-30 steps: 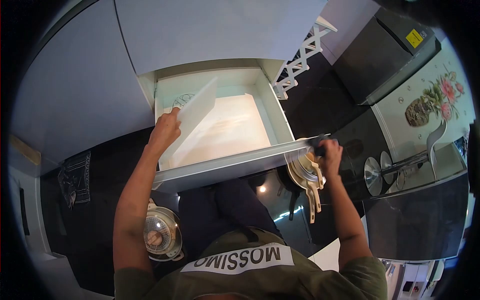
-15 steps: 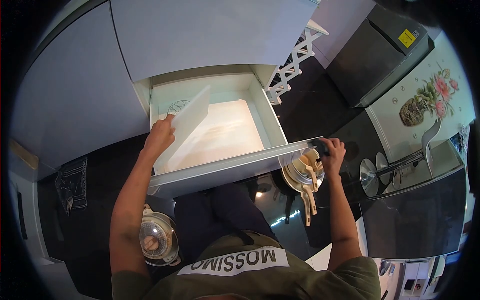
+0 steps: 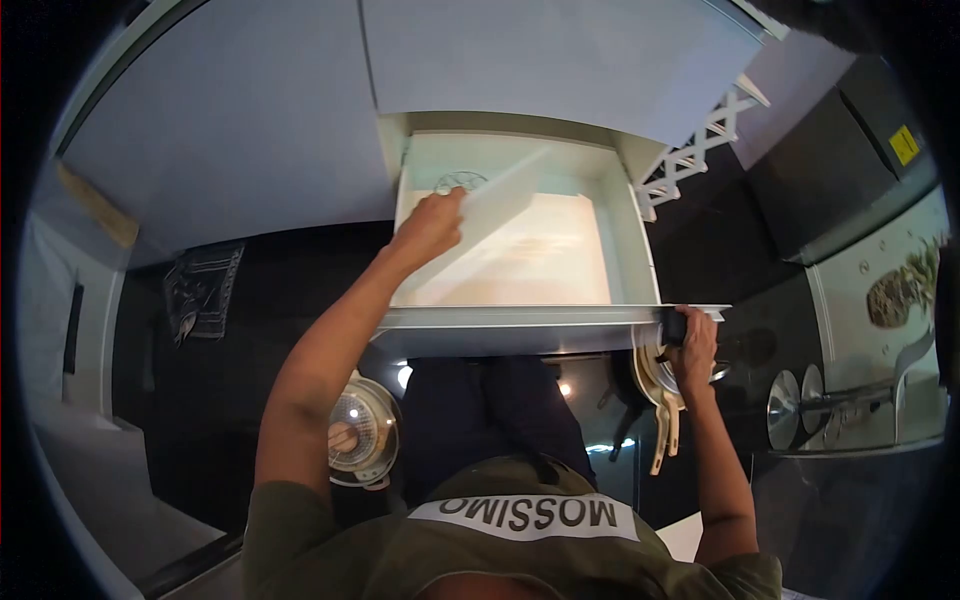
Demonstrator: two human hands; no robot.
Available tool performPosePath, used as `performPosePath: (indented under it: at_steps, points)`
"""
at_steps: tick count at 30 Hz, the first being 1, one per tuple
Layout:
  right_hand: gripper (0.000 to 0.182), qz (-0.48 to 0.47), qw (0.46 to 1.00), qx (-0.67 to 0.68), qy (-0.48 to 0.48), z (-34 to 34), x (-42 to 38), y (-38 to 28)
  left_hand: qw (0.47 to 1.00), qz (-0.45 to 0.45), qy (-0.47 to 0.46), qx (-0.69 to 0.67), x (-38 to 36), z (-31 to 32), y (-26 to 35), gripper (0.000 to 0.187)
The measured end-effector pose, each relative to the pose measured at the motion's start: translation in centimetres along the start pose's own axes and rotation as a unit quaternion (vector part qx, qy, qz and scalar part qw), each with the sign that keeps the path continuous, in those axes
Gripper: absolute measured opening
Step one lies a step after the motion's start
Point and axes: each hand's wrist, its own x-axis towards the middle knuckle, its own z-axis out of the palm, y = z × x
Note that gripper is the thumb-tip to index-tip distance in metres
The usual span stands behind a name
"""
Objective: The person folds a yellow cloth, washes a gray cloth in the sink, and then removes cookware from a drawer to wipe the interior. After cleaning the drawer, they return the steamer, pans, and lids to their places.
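Note:
A pulled-out drawer [image 3: 628, 240] stands in front of me, its pale base lit. My left hand [image 3: 432, 232] is closed on the edge of a thin white board [image 3: 505, 205], which is held tilted inside the drawer at its left side. Behind that hand a round wire rack [image 3: 460, 182] lies in the back left corner. My right hand [image 3: 697, 345] is wrapped round a small black object [image 3: 673, 326] at the right end of the drawer front [image 3: 540, 318]. What the black object is, I cannot make out.
Pans with cream handles [image 3: 664, 430] sit on the dark floor below my right hand. A pot with a glass lid [image 3: 360, 430] is by my left elbow. A patterned cloth [image 3: 205, 290] lies left, a white lattice rack [image 3: 695, 150] and dark fridge [image 3: 830, 170] right.
My view has turned and shifted, so the drawer now lies straighter and farther right in the picture. Both hands keep their holds on the board and the black object.

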Motion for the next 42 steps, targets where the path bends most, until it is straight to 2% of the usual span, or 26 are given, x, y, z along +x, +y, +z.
performPosePath:
  at_steps: [1,4,5,8,10,12,14,15,16,17,19,20,22,24,26,27,28,29,30,31,33,35,37,38,40,42]
  points:
    - [0.062,-0.034,0.999,0.023,-0.015,0.4,0.5,-2.2,1.000,0.000,0.004,-0.007,0.2,-0.1,0.3,0.030]
    - [0.047,-0.116,0.988,0.090,-0.041,2.4,0.8,-8.9,1.000,0.004,-0.008,-0.016,0.9,-0.6,0.7,0.027]
    - [0.056,-0.166,0.977,0.131,-0.019,3.7,1.3,-11.2,1.000,0.010,-0.023,-0.017,1.0,-0.9,0.8,0.026]
    - [0.041,-0.256,0.956,0.141,-0.002,5.5,2.3,-19.3,0.999,-0.010,-0.036,-0.033,1.0,-3.4,2.5,0.021]
    - [0.032,-0.318,0.931,0.177,-0.040,6.7,3.3,-24.0,0.998,-0.017,-0.043,-0.029,1.1,-4.5,2.8,0.021]
    - [0.025,-0.362,0.905,0.221,0.024,8.5,4.2,-29.2,0.998,-0.024,-0.051,-0.027,1.4,-5.7,3.4,0.022]
    - [0.025,-0.388,0.903,0.183,0.014,9.3,4.8,-33.4,0.997,-0.030,-0.073,-0.006,1.6,-7.2,4.5,0.025]
    - [0.024,-0.385,0.905,0.162,0.080,9.8,4.9,-35.1,0.997,-0.031,-0.075,-0.006,1.9,-7.8,4.8,0.025]
    - [0.024,-0.382,0.911,0.152,-0.028,9.6,5.1,-36.6,0.996,-0.032,-0.080,0.001,2.3,-8.2,4.8,0.025]
    - [0.024,-0.379,0.912,0.155,-0.032,10.3,5.3,-37.8,0.996,-0.034,-0.087,0.006,2.6,-8.6,4.9,0.026]
    - [0.031,-0.431,0.834,0.324,-0.119,11.4,5.9,-39.0,0.993,-0.046,-0.105,-0.012,3.7,-9.3,5.2,0.026]
    - [0.031,-0.427,0.834,0.327,-0.122,11.4,5.7,-38.8,0.991,-0.054,-0.119,-0.027,4.3,-9.5,5.1,0.026]
    - [0.039,-0.254,0.721,0.560,-0.319,9.8,5.9,-38.3,0.993,-0.034,-0.108,-0.027,5.1,-9.4,4.1,0.025]
    - [0.049,-0.196,0.578,0.679,-0.409,6.3,9.3,-33.7,0.995,-0.014,-0.093,-0.033,5.5,-9.4,2.6,0.025]
    - [0.052,-0.150,0.490,0.692,-0.509,4.1,13.6,-27.4,0.997,0.010,-0.057,-0.060,5.4,-9.4,0.9,0.023]
    - [0.056,-0.149,0.473,0.746,-0.444,4.7,15.0,-24.6,0.996,0.007,-0.059,-0.065,5.2,-9.5,0.7,0.023]
    - [0.060,-0.134,0.488,0.708,-0.493,5.3,17.2,-21.0,0.998,-0.009,-0.046,-0.049,5.0,-9.8,0.9,0.023]
    - [0.055,-0.078,0.548,0.665,-0.502,5.0,19.8,-18.2,0.999,-0.025,-0.035,-0.033,4.9,-9.8,0.6,0.024]
    - [0.050,-0.061,0.576,0.651,-0.490,7.1,21.9,-14.9,0.998,-0.029,-0.039,-0.035,4.7,-9.4,-0.2,0.024]
    - [0.046,-0.016,0.679,0.587,-0.441,9.8,22.8,-12.5,0.998,-0.035,-0.022,-0.052,4.6,-8.9,-1.1,0.024]
    - [0.044,0.127,0.750,0.524,-0.382,15.8,24.3,-7.0,0.997,-0.044,-0.011,-0.070,4.3,-8.3,-1.9,0.024]
    - [0.050,0.173,0.823,0.404,-0.359,25.8,24.1,0.1,0.990,-0.120,-0.008,-0.079,4.2,-8.1,-2.1,0.023]
    - [0.065,0.169,0.901,0.205,-0.344,33.6,21.9,3.6,0.988,-0.132,-0.012,-0.081,4.1,-8.1,-2.4,0.023]
    - [0.081,0.159,0.912,0.039,-0.376,36.5,20.1,2.9,0.987,-0.140,-0.012,-0.083,4.0,-7.9,-2.5,0.023]
    - [0.069,0.059,0.963,-0.065,-0.253,38.3,16.6,-2.4,0.990,-0.121,0.009,-0.070,4.0,-7.4,-2.9,0.023]
    - [0.058,-0.076,0.949,-0.017,-0.306,37.6,14.2,-8.6,0.992,-0.109,0.019,-0.060,3.7,-7.0,-3.1,0.024]
